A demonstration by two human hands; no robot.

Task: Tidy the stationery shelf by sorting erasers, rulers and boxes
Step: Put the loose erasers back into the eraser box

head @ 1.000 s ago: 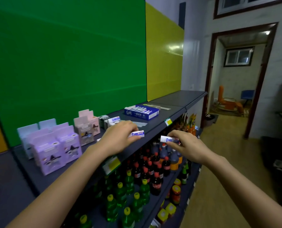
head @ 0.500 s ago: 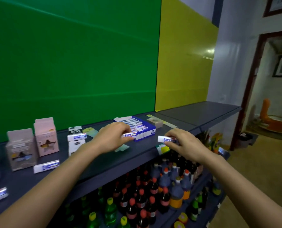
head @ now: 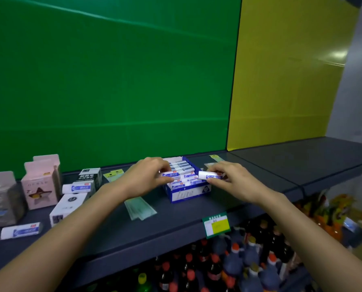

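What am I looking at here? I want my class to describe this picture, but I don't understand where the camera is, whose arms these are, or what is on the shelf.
There is no machine: the camera sits on a person's head, looking forward and down, so the arms are that person's own. The left hand and right hand each pinch a small white eraser with a blue label, the left one and the right one, over an open blue box already holding similar erasers. On the dark shelf also lie two loose erasers, pink cartons, white and black boxes, and flat greenish packets, possibly rulers. Drink bottles stand below.
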